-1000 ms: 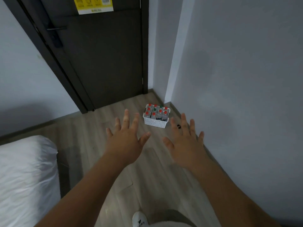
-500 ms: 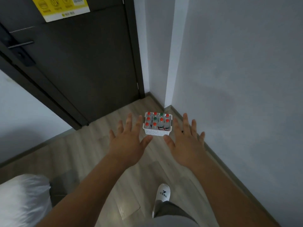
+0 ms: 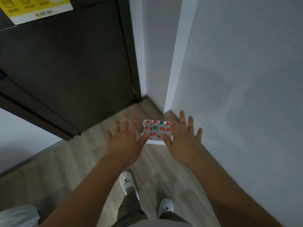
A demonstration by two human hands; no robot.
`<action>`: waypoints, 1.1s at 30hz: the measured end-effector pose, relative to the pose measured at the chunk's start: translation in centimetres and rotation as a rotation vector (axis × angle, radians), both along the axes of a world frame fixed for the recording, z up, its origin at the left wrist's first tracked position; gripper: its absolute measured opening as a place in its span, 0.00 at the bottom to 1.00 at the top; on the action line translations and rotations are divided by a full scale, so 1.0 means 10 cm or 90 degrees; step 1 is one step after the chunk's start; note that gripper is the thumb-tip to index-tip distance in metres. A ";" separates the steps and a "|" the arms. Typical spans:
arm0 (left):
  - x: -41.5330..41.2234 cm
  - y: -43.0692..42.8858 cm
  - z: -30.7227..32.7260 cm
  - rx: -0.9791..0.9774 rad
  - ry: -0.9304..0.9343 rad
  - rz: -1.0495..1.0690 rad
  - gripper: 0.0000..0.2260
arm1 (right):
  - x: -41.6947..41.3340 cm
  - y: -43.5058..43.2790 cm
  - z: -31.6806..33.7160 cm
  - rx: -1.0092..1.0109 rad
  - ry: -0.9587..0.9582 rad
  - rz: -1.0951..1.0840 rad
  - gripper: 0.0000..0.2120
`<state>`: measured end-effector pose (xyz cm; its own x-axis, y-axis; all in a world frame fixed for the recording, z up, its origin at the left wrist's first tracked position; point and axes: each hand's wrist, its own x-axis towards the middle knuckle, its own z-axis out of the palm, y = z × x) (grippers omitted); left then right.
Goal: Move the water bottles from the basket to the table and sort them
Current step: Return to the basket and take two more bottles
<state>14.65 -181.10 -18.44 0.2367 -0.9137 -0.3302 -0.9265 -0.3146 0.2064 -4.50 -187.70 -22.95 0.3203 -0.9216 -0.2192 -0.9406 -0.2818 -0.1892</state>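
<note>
The clear plastic water bottles (image 3: 161, 128), most red-capped and two green-capped, stood upright in a small white perforated plastic basket (image 3: 155, 142), which showed between the two hands, just past the thumbs. The left hand (image 3: 124, 143) hung to its left and the right hand (image 3: 182, 143) to its right, both palm-down, fingers spread straight, holding nothing. Whether the thumbs touched the basket could not be told. A pale wood-plank floor (image 3: 65, 169) lay beneath the hands, a dark door (image 3: 73, 63) beyond the left hand, and a grey wall (image 3: 246, 79) beside the right.
</note>
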 end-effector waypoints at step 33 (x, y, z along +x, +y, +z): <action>0.98 -2.24 -3.62 0.134 0.012 -0.173 0.38 | 0.95 -1.81 -3.12 0.193 0.084 -0.004 0.43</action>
